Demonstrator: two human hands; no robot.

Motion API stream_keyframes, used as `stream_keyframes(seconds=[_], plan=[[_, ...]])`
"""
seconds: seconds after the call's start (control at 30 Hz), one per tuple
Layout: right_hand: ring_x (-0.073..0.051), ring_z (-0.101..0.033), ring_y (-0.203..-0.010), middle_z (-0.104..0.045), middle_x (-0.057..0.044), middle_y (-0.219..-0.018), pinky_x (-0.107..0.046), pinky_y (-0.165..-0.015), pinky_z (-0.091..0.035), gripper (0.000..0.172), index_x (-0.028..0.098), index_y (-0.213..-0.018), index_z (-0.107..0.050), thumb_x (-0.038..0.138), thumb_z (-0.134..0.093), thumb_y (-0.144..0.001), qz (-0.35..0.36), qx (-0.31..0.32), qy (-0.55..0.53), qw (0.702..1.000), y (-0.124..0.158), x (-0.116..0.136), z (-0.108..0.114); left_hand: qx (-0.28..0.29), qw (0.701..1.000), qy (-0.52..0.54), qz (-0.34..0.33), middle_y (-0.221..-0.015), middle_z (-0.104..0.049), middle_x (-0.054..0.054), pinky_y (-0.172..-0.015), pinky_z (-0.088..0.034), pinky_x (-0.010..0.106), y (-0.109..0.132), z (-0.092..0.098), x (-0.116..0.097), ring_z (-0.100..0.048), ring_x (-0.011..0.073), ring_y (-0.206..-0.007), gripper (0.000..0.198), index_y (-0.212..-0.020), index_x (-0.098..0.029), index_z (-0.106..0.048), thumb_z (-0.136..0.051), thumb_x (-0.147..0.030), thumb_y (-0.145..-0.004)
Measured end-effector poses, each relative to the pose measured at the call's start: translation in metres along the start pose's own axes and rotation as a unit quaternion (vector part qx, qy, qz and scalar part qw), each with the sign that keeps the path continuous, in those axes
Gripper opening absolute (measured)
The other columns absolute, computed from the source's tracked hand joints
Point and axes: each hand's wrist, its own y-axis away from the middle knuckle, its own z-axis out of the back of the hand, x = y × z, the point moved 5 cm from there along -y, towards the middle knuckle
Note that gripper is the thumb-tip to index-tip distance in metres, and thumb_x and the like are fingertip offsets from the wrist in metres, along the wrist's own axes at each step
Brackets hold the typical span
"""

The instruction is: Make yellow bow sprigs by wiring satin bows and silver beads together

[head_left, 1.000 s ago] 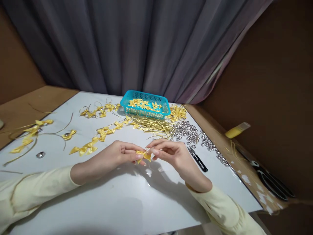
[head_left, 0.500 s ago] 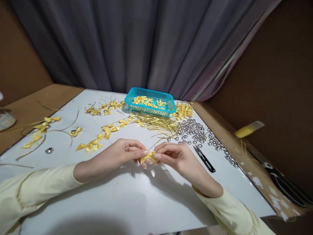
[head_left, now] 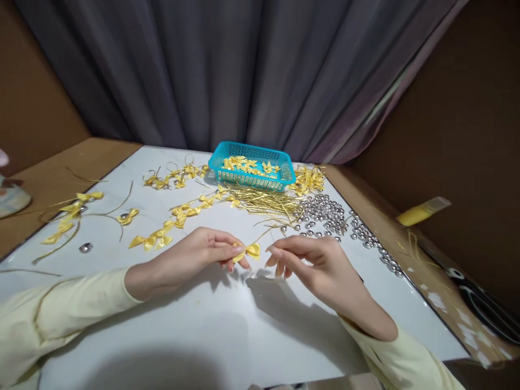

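Observation:
A yellow ribbon bow (head_left: pixel 252 251) is pinched by its left loop between the thumb and fingers of my left hand (head_left: pixel 211 250). A thin gold cord (head_left: pixel 264 234) runs up and right behind the bow. Just right of the bow, apart from it, is my right hand (head_left: pixel 311 257), thumb and forefinger tips pressed together. Whether anything tiny sits in that pinch I cannot make out. Beyond my hands lie a pile of cut gold cords (head_left: pixel 268 201) and a heap of silver beads (head_left: pixel 325 211).
A turquoise basket (head_left: pixel 254 180) holding yellow bows stands at the back. More bows (head_left: pixel 309 180) lie right of it, others (head_left: pixel 152 238) to the left. A loose silver bead (head_left: pixel 85 247) is at left. Scissors (head_left: pixel 483 303) and a yellow tube (head_left: pixel 422 211) are at the right edge.
My right hand has let go of the bow and moved right, now covering the black snips. The bow stays in my left hand. The view has shifted slightly.

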Motion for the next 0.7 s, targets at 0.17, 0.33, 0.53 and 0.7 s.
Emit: stream_keyframes(seconds=[0.17, 0.33, 0.53, 0.7], plan=[[-0.009, -0.061, -0.054, -0.069, 0.000, -0.062, -0.016, -0.056, -0.045, 0.021, 0.013, -0.079, -0.073, 0.010, -0.053, -0.083, 0.007, 0.097, 0.035, 0.995, 0.005, 0.001, -0.014, 0.015, 0.999, 0.029, 0.019, -0.068, -0.059, -0.002, -0.067, -0.037, 0.021, -0.001, 0.000, 0.002, -0.047, 0.0105, -0.067, 0.024, -0.073, -0.016, -0.072, -0.063, -0.035, -0.083], [-0.007, -0.052, -0.046, -0.065, 0.001, -0.055, -0.016, -0.047, -0.038, 0.026, 0.012, -0.071, -0.073, 0.007, -0.050, -0.081, -0.006, 0.104, 0.062, 0.993, 0.003, -0.006, -0.020, 0.002, 0.996, 0.070, 0.051, -0.064, -0.054, -0.002, -0.064, -0.036, 0.018, -0.001, -0.001, 0.002, -0.043, 0.0097, -0.066, 0.022, -0.070, -0.015, -0.072, -0.068, -0.035, -0.078], [-0.007, -0.049, -0.044, -0.062, 0.001, -0.050, -0.018, -0.044, -0.035, 0.026, 0.012, -0.067, -0.072, 0.007, -0.049, -0.077, -0.012, 0.113, 0.041, 0.993, 0.005, -0.005, -0.024, 0.001, 0.992, 0.098, 0.077, -0.064, -0.053, -0.001, -0.059, -0.037, 0.017, -0.001, -0.002, 0.004, -0.042, 0.0095, -0.062, 0.016, -0.071, -0.013, -0.073, -0.070, -0.028, -0.075], [-0.008, -0.048, -0.042, -0.060, 0.000, -0.049, -0.019, -0.042, -0.034, 0.024, 0.011, -0.067, -0.072, 0.009, -0.051, -0.077, -0.055, 0.116, -0.009, 0.992, 0.006, -0.009, -0.027, 0.003, 0.991, 0.107, 0.087, -0.059, -0.050, -0.002, -0.055, -0.036, 0.016, 0.000, -0.001, 0.007, -0.042, 0.0087, -0.059, 0.016, -0.068, -0.013, -0.071, -0.070, -0.027, -0.074]])
